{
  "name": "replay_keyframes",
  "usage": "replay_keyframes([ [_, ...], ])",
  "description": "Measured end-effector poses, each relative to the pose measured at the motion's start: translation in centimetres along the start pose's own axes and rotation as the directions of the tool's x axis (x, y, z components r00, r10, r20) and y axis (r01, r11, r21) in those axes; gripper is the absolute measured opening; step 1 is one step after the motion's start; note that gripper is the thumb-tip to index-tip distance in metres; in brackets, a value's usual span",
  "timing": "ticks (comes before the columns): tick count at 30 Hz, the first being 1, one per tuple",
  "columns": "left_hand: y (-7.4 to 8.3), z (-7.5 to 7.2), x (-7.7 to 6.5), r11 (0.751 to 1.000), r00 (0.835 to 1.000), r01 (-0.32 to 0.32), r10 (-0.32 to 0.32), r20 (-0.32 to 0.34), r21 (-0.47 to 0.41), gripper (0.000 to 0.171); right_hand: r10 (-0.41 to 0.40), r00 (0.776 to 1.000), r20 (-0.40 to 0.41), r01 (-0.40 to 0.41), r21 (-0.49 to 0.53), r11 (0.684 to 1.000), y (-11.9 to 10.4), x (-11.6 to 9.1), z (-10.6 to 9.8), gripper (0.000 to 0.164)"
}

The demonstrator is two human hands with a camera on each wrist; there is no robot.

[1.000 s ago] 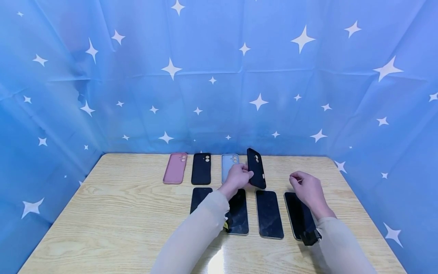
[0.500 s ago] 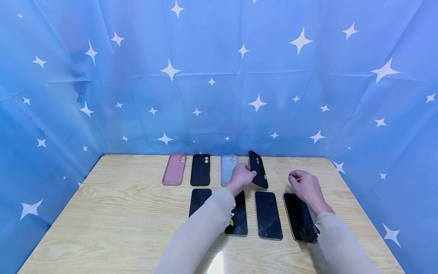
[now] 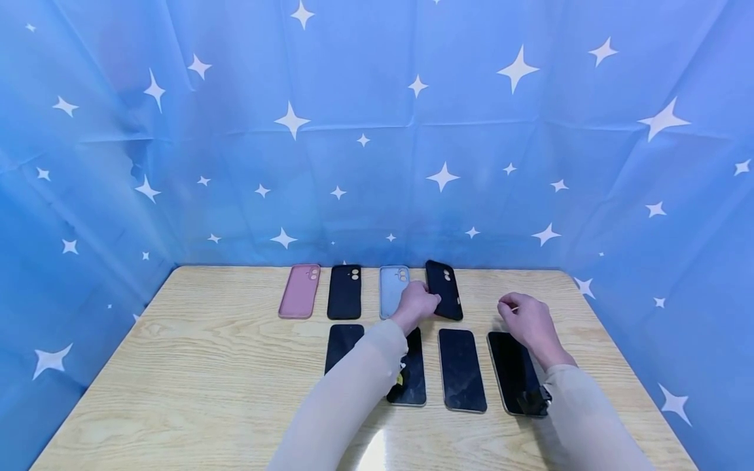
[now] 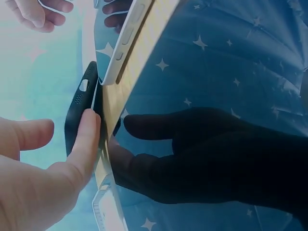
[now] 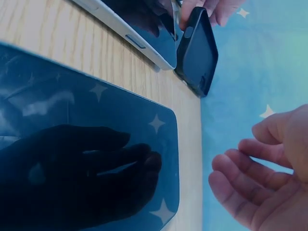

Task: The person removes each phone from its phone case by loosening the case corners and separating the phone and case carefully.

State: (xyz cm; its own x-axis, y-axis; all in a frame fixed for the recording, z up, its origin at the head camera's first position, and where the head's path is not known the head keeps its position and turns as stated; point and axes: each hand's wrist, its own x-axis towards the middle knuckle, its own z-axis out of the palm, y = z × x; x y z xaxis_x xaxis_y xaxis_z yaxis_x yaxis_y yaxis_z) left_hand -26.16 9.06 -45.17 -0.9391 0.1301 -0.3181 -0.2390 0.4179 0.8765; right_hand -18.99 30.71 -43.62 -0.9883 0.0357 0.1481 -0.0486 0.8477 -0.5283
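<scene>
In the head view my left hand [image 3: 415, 303] is at the left edge of a black phone case [image 3: 443, 286], the rightmost of the back row. That case [image 4: 79, 108] is tilted low over the wooden table, its left side raised. In the left wrist view one straight finger lies along the case's underside, and the thumb stands apart from it. My right hand [image 3: 532, 325] hovers over the top end of the rightmost dark-screened phone [image 3: 508, 366]. Its fingers hang loosely curled and hold nothing, as the right wrist view also shows.
Left of that case lie a light blue phone case [image 3: 390, 288], another black case [image 3: 344, 294] and a pink case [image 3: 299, 292]. Nearer me, more phones line up, including one dark phone [image 3: 462, 371] and another [image 3: 343, 340] partly under my left sleeve. A starry blue curtain [image 3: 377, 131] hangs behind.
The black case has come down from steeply upright to a low tilt at my left hand. My left hand has shifted slightly right; the right hand has stayed nearly still.
</scene>
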Motion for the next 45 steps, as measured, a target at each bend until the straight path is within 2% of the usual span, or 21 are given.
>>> replay_keyframes([
  [3, 0.1, -0.2, -0.1, 0.999, 1.000, 0.002, -0.002, 0.021, 0.033, 0.014, 0.014, 1.000, 0.012, -0.014, 0.002, 1.000, -0.1, 0.2, 0.0, 0.032],
  [6, 0.3, -0.4, -0.3, 0.998, 0.999, 0.003, -0.005, 0.037, 0.063, 0.010, 0.020, 1.000, 0.016, -0.021, 0.005, 1.000, -0.2, 0.4, -0.1, 0.033],
  [8, 0.4, -0.5, -0.4, 0.997, 0.999, 0.003, -0.006, 0.048, 0.074, 0.015, 0.019, 1.000, 0.015, -0.019, 0.007, 1.000, -0.3, 0.5, -0.1, 0.032],
  [12, 0.6, -0.6, -0.6, 0.996, 0.998, 0.007, -0.013, 0.065, 0.093, 0.039, 0.014, 1.000, 0.014, -0.015, 0.009, 1.000, -0.4, 0.7, -0.3, 0.032],
  [16, 0.9, -0.8, -0.8, 0.993, 0.997, 0.007, -0.016, 0.071, 0.116, 0.054, 0.015, 1.000, 0.022, -0.016, 0.008, 1.000, -0.5, 0.9, -0.3, 0.034],
  [24, 1.6, -2.0, -1.6, 0.981, 0.996, -0.053, 0.039, 0.081, 0.187, 0.055, -0.002, 1.000, 0.010, 0.002, 0.005, 1.000, -0.8, 1.3, -0.4, 0.036],
  [28, 1.9, -2.9, -2.0, 0.961, 0.992, -0.115, 0.097, 0.082, 0.250, 0.054, -0.003, 1.000, 0.022, 0.003, -0.002, 1.000, -1.1, 1.4, -0.4, 0.039],
  [32, 2.0, -3.8, -2.2, 0.921, 0.982, -0.191, 0.180, 0.063, 0.340, 0.054, 0.012, 0.999, 0.051, -0.012, 0.004, 1.000, -1.4, 1.5, -0.6, 0.047],
  [36, 1.6, -4.8, -2.4, 0.863, 0.963, -0.260, 0.266, 0.049, 0.434, 0.055, 0.005, 0.998, 0.063, -0.006, 0.010, 1.000, -1.4, 1.6, -0.7, 0.052],
  [39, 1.1, -5.6, -2.5, 0.817, 0.949, -0.287, 0.313, 0.034, 0.499, 0.056, -0.006, 0.998, 0.060, 0.006, 0.008, 1.000, -1.2, 1.8, -0.7, 0.054],
  [42, 0.6, -6.5, -2.5, 0.767, 0.936, -0.299, 0.351, 0.019, 0.568, 0.058, -0.020, 0.999, 0.049, 0.020, 0.001, 1.000, -1.0, 1.8, -0.8, 0.054],
  [45, 0.1, -7.5, -2.6, 0.696, 0.917, -0.307, 0.398, 0.007, 0.649, 0.059, -0.037, 0.998, 0.041, 0.038, -0.011, 0.999, -0.7, 1.9, -0.9, 0.054],
])
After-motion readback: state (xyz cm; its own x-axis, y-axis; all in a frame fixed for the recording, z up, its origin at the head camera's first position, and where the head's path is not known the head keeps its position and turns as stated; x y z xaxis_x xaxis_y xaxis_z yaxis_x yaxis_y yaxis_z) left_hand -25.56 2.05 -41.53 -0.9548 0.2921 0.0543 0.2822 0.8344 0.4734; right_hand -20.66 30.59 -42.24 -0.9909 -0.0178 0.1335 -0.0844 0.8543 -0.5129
